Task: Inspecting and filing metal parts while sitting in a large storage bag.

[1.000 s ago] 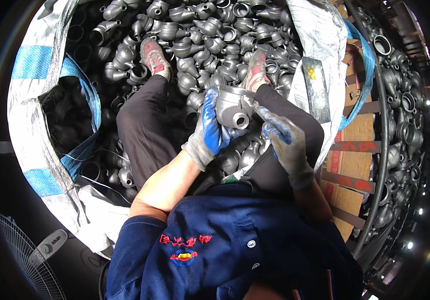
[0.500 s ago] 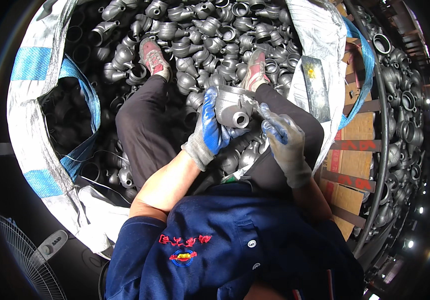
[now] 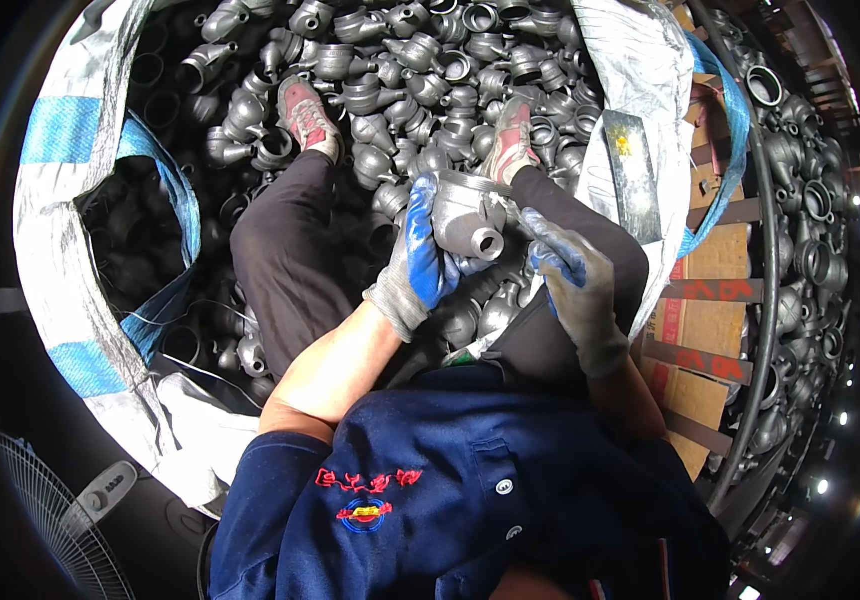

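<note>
My left hand, in a grey glove with a blue palm, is closed around a dark grey, bulbous casting. Its small round spout opening points toward me, and its wider ribbed end faces away. Close against the casting's right side is my right hand, in a matching glove with the fingers bent together. Something thin and pale seems to show at those fingertips, too small to name. Between and beyond my legs lies a heap of similar grey castings.
A white woven bulk bag with blue straps surrounds the heap. A dark flat plate with a yellow mark rests on its right side. Beyond a black rail are cardboard and more castings. A fan stands lower left.
The casting has tilted slightly, its spout shifting a little right and down. My right hand has moved slightly to the right and down.
</note>
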Action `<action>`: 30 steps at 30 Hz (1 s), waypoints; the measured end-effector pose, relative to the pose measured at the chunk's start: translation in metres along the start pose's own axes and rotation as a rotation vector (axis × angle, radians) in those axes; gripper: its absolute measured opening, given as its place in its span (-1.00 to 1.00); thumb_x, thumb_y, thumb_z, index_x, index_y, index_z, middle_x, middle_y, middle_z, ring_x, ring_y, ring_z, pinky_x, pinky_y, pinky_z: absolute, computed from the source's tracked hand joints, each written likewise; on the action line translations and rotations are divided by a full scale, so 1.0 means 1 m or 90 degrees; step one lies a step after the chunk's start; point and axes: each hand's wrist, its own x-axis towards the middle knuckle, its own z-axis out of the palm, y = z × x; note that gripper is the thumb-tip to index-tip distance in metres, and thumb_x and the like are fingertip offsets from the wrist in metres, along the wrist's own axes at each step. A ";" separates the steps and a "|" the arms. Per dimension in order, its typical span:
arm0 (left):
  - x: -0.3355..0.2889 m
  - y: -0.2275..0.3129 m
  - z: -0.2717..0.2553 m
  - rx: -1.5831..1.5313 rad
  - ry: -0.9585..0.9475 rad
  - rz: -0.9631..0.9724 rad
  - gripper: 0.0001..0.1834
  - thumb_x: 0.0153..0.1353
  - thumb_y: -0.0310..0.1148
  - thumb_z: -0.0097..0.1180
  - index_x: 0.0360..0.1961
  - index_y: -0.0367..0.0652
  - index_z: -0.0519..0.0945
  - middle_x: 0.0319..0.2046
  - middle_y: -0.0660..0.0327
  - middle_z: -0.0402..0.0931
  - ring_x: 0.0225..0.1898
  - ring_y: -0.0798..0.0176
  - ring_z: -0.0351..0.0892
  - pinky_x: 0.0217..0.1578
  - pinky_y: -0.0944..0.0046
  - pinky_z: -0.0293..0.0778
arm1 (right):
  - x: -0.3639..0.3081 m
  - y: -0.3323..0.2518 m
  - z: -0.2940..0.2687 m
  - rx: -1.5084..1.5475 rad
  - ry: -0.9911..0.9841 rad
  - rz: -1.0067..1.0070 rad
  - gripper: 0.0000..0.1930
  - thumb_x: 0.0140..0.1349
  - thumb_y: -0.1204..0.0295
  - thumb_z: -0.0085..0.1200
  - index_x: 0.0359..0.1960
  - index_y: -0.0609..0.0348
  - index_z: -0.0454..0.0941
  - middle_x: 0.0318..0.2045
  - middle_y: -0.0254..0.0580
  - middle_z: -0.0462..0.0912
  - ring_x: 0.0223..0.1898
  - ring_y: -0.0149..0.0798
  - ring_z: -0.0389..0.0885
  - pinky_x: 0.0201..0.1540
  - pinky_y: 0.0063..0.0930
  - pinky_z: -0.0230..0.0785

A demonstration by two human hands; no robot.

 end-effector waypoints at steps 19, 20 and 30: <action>-0.004 0.001 0.004 0.060 0.021 -0.007 -0.38 0.37 0.14 -0.31 0.18 -0.15 0.31 0.00 0.07 0.48 -0.05 0.17 0.57 -0.11 0.17 0.61 | 0.011 -0.032 0.005 -0.269 0.042 -0.105 -0.64 -0.05 0.68 0.22 -0.15 0.18 0.58 -0.35 -0.08 0.60 -0.37 -0.06 0.61 -0.30 -0.39 0.47; -0.004 0.001 0.006 0.060 0.020 -0.009 -0.38 0.37 0.14 -0.31 0.18 -0.15 0.31 0.00 0.07 0.48 -0.05 0.17 0.57 -0.11 0.17 0.61 | 0.011 -0.032 0.005 -0.270 0.042 -0.104 -0.64 -0.05 0.68 0.22 -0.15 0.18 0.58 -0.35 -0.08 0.60 -0.37 -0.06 0.61 -0.30 -0.39 0.47; -0.002 0.005 0.009 0.117 0.008 0.053 -0.39 0.36 0.12 -0.24 0.19 -0.15 0.31 0.02 0.12 0.46 -0.02 0.20 0.52 0.03 0.19 0.49 | 0.024 -0.028 -0.021 -0.142 -0.085 -0.054 -0.71 0.05 0.59 0.13 -0.13 0.24 0.58 -0.38 -0.15 0.65 -0.38 -0.23 0.63 -0.30 -0.38 0.48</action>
